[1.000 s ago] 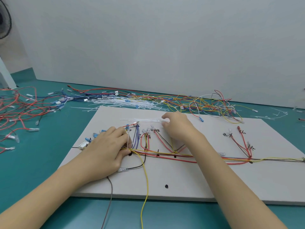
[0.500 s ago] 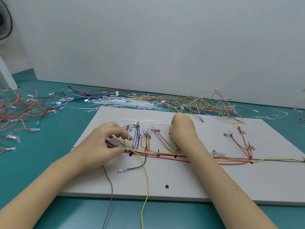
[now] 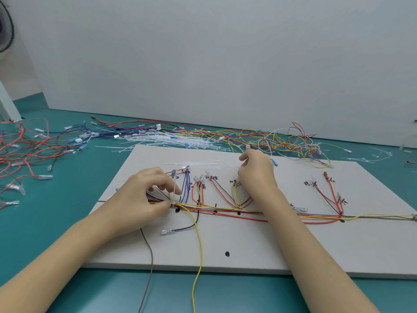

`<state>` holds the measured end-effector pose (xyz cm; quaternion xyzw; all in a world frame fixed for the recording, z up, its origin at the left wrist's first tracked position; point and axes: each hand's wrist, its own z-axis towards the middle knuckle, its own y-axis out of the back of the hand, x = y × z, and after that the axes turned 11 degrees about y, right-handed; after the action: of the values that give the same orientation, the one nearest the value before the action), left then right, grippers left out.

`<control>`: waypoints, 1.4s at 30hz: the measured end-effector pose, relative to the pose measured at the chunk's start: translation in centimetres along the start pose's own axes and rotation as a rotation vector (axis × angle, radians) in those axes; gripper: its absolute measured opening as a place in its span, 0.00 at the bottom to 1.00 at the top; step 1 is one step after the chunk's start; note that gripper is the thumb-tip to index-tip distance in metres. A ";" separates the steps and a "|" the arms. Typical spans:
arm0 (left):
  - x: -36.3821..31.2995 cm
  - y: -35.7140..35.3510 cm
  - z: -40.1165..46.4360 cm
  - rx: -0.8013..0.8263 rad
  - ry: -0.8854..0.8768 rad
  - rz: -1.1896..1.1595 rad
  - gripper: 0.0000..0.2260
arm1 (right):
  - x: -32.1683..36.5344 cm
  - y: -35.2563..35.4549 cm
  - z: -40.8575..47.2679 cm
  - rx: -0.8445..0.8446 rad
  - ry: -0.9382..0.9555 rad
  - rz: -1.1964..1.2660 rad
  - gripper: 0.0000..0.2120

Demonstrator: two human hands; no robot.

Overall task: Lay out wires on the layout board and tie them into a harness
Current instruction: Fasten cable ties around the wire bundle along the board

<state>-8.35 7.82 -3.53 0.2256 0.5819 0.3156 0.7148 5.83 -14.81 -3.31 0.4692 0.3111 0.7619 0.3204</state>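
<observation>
Head cam, L to R: loose red wires (image 3: pixel 27 152) sprawl on the teal table (image 3: pixel 56 222) at far left. Left hand (image 3: pixel 140 199) sits on the layout board (image 3: pixel 248 245), thumb & fingers pinching the wire bundle (image 3: pixel 225 210) at its left end, a white cable tie (image 3: pixel 174 188) standing up just beside the fingertips. Bundle runs rightward across the board, branches fanning up to labelled spots. Yellow wire (image 3: pixel 199 256) hangs off the near edge. Right hand (image 3: pixel 256 172), fingers curled, pinches a thin white tie (image 3: pixel 228 164) near the spare ties (image 3: pixel 198 164). Tangled wire pile (image 3: pixel 282 141) behind the board.
</observation>
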 end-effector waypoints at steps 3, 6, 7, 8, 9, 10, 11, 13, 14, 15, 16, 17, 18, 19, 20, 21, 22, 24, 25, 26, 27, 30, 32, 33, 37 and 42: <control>0.3 -0.2 0.1 -0.009 0.005 -0.011 0.14 | 0.1 0.4 -0.2 -0.112 0.050 0.078 0.15; 0.4 -0.6 0.2 -0.034 0.019 -0.040 0.08 | 0.6 1.3 -0.7 -0.080 0.057 0.314 0.10; 0.4 -0.7 0.2 -0.037 0.027 -0.050 0.06 | 0.8 1.7 -1.0 -0.028 0.048 0.420 0.09; 0.3 -0.8 0.3 -0.034 0.036 -0.076 0.04 | 0.9 2.0 -1.3 0.024 0.038 0.512 0.07; 0.2 -0.8 0.4 -0.030 0.049 -0.122 0.02 | 0.9 2.4 -1.7 0.074 0.030 0.580 0.06; 0.1 -0.8 0.5 -0.034 0.059 -0.171 0.01 | 0.9 2.6 -2.0 0.119 0.026 0.622 0.05; 0.0 -0.7 0.6 -0.052 0.060 -0.201 0.02 | 0.9 2.9 -2.3 0.159 0.025 0.640 0.06; 0.0 -0.6 0.8 -0.092 0.059 -0.193 0.04 | 0.9 3.2 -2.7 0.227 0.022 0.636 0.05; 0.0 -0.5 0.9 -0.101 0.060 -0.185 0.05 | 0.9 3.3 -2.9 0.255 0.021 0.628 0.05; -0.1 -0.4 0.9 -0.104 0.061 -0.188 0.06 | 0.9 3.3 -3.0 0.280 0.021 0.620 0.04; -0.1 -0.3 1.0 -0.105 0.060 -0.198 0.07 | 1.0 3.4 -3.2 0.306 0.019 0.614 0.04; -0.1 -0.1 1.0 -0.106 0.057 -0.209 0.08 | 1.0 3.4 -3.3 0.337 0.013 0.613 0.04; -0.1 0.0 1.1 -0.109 0.053 -0.215 0.09 | 1.0 3.5 -3.5 0.371 0.005 0.615 0.04; 0.0 0.2 1.2 -0.113 0.052 -0.215 0.10 | 1.1 3.6 -3.6 0.403 -0.004 0.620 0.03; 0.0 0.3 1.4 -0.118 0.053 -0.213 0.10 | 1.2 3.6 -3.6 0.430 -0.009 0.627 0.03; 0.0 0.3 1.6 -0.125 0.057 -0.211 0.10 | 1.4 3.7 -3.7 0.452 -0.011 0.639 0.03; -0.1 0.2 1.8 -0.132 0.063 -0.214 0.09 | 1.6 3.8 -3.7 0.473 -0.010 0.652 0.04; -0.5 -0.2 2.3 -0.133 0.078 -0.250 0.08 | 1.9 4.0 -3.8 0.524 0.016 0.660 0.04; -0.7 -0.4 2.6 -0.126 0.085 -0.275 0.08 | 2.1 4.1 -3.8 0.550 0.037 0.663 0.04; -1.0 -0.4 2.8 -0.113 0.087 -0.289 0.10 | 2.2 4.2 -3.9 0.572 0.056 0.675 0.04; -1.2 -0.4 3.1 -0.094 0.080 -0.284 0.12 | 2.3 4.2 -4.0 0.588 0.067 0.693 0.04; -2.3 -0.6 3.9 -0.022 0.015 -0.199 0.09 | 2.1 3.9 -4.4 0.605 0.070 0.753 0.04; -2.8 -0.8 4.3 0.020 -0.008 -0.203 0.04 | 1.8 3.8 -4.5 0.599 0.055 0.798 0.04; -2.9 -0.9 4.4 0.033 -0.007 -0.224 0.02 | 1.6 3.7 -4.6 0.595 0.044 0.826 0.05; -2.6 -1.3 4.6 0.020 -0.031 -0.254 0.03 | 1.2 3.5 -4.7 0.480 0.011 0.915 0.03; -1.8 -1.8 4.3 -0.031 0.014 -0.300 0.09 | 1.2 3.2 -4.6 0.338 0.023 0.950 0.04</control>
<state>-4.00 5.44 -2.53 0.1227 0.6092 0.2158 0.7532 0.61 -16.63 -1.88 0.5959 0.1857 0.7676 -0.1458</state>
